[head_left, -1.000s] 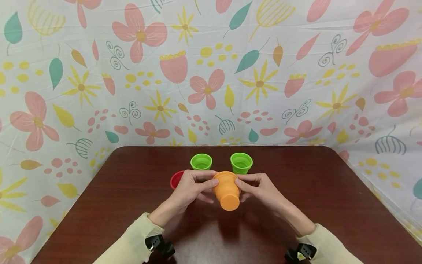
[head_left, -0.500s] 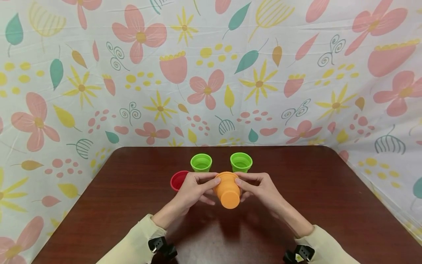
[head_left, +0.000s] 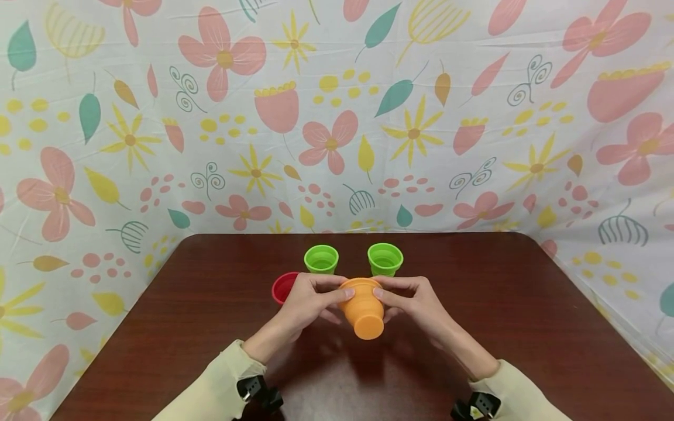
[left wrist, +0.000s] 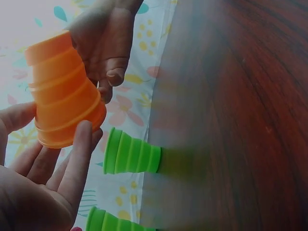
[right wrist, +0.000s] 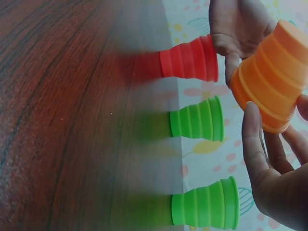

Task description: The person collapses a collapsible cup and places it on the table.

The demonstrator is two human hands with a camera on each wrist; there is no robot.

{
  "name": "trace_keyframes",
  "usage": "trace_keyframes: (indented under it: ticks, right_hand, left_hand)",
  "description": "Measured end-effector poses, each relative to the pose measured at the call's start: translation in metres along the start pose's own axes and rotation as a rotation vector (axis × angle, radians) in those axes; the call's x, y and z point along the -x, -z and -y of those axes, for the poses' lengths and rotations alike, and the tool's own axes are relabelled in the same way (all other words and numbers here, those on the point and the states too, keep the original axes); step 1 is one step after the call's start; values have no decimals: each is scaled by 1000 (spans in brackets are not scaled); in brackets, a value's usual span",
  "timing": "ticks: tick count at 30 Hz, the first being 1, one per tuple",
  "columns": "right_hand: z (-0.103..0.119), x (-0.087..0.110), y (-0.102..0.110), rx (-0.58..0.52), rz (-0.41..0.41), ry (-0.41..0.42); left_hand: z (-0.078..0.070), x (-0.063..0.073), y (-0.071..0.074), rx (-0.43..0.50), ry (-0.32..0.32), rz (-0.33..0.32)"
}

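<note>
An orange ribbed cup (head_left: pixel 363 310) is held above the table between both hands, tilted so its narrow base faces the head camera. My left hand (head_left: pixel 305 301) grips it near the wide rim on one side, thumb on the wall. On the other side my right hand (head_left: pixel 416 301) pinches it the same way. In the left wrist view the stepped wall of the orange cup (left wrist: pixel 62 96) shows fully extended. Behind my left hand stands a red cup (head_left: pixel 284 286), partly covered by that hand.
Two green cups stand upright behind the hands, a left green cup (head_left: pixel 321 258) and a right green cup (head_left: pixel 385 258). The dark wooden table (head_left: pixel 210 316) ends at a floral cloth (head_left: pixel 332 146) at the back.
The orange cup has tipped slightly and its base now sits a little lower in view. Both hands keep their hold with small shifts; the other cups have not moved.
</note>
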State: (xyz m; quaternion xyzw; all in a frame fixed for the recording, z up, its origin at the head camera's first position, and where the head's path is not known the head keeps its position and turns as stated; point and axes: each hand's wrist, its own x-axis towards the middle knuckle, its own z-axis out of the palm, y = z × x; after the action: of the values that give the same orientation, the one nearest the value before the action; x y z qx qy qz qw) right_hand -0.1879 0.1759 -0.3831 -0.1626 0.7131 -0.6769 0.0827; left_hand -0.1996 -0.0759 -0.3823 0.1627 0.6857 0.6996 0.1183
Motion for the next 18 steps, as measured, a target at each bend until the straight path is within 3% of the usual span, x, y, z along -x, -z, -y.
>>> trace_keyframes:
  ticks: [7, 18]
  right_hand:
    - [0, -1, -1, 39, 0, 17]
    - [-1, -1, -2, 73, -26, 37]
  left_hand:
    - [0, 0, 2, -37, -41, 8]
    - [4, -1, 2, -199, -220, 2]
